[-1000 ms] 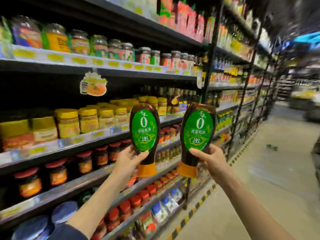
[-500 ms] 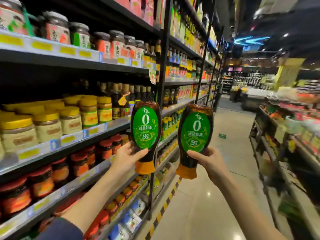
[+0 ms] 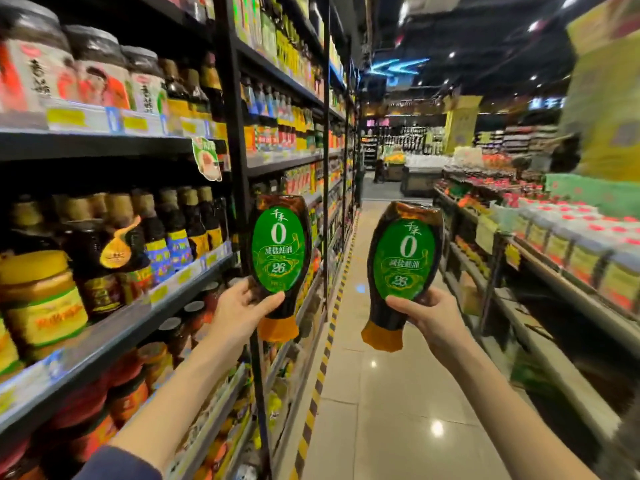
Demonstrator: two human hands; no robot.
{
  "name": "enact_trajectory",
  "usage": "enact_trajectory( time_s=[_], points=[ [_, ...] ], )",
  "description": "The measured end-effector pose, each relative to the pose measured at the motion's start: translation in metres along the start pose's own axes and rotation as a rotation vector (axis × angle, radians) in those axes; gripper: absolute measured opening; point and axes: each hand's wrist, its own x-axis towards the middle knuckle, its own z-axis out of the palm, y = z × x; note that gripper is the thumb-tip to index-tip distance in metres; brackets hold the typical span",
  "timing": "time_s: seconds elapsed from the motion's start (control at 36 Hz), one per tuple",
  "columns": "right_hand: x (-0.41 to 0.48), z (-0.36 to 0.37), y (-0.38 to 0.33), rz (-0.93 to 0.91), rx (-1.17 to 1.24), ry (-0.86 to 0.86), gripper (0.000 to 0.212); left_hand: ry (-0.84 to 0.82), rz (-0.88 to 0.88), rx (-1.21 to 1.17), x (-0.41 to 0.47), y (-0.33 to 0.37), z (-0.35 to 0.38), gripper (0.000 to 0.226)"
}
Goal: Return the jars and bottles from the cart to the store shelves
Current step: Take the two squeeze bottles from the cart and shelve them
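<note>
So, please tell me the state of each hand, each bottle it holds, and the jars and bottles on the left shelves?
Left hand: closed around the left bottle's lower part.
Right hand: closed around the right bottle's lower part.
Left bottle: held, orange cap down, capped.
Right bottle: held, orange cap down, tilted, capped.
Yellow-lidded jar: upright on shelf, lid on.
Dark shelf bottles: upright, capped.

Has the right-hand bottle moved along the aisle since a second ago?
Yes. The right-hand bottle has been carried forward down the aisle: the yellow-lidded jars it passed now sit far left.
</note>
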Motion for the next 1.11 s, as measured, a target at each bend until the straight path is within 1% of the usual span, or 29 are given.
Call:
enact_trajectory(
  time_s=[0.17,0.33,0.56,0.67,0.78,0.86,0.89,0.94,0.97,1.06,1.11],
  points=[
    [0.050,-0.017,0.016,-0.015,-0.073,0.012,0.028,-0.025,0.017,-0.014,0.052,-0.028,0.029,0.042],
    [0.122,-0.041,0.034,-0.014,-0.098,-0.010,0.027,-0.013,0.026,-0.003,0.110,-0.056,0.066,0.042],
    [0.245,-0.075,0.052,0.025,-0.112,-0.136,0.028,0.097,-0.019,0.048,0.184,-0.088,0.111,0.050],
    [0.301,-0.082,0.064,0.056,-0.102,-0.219,0.029,0.162,0.001,0.083,0.212,-0.100,0.125,0.039],
    [0.347,-0.074,0.085,0.075,-0.070,-0.293,0.029,0.211,-0.006,0.082,0.232,-0.110,0.126,0.040],
    [0.380,-0.059,0.104,0.086,-0.043,-0.346,0.027,0.239,-0.007,0.156,0.247,-0.118,0.117,0.044],
    [0.390,-0.053,0.112,0.088,-0.038,-0.366,0.029,0.251,-0.007,0.167,0.251,-0.120,0.113,0.043],
    [0.410,-0.038,0.126,0.094,-0.039,-0.403,0.042,0.290,-0.017,0.182,0.260,-0.126,0.104,0.043],
    [0.419,-0.030,0.132,0.100,-0.044,-0.420,0.044,0.311,-0.022,0.196,0.265,-0.129,0.099,0.045],
    [0.445,-0.003,0.150,0.098,-0.052,-0.480,0.032,0.358,-0.029,0.233,0.279,-0.137,0.084,0.049],
    [0.461,0.019,0.159,0.087,-0.044,-0.519,0.030,0.389,-0.020,0.240,0.288,-0.141,0.077,0.046]
  ],
)
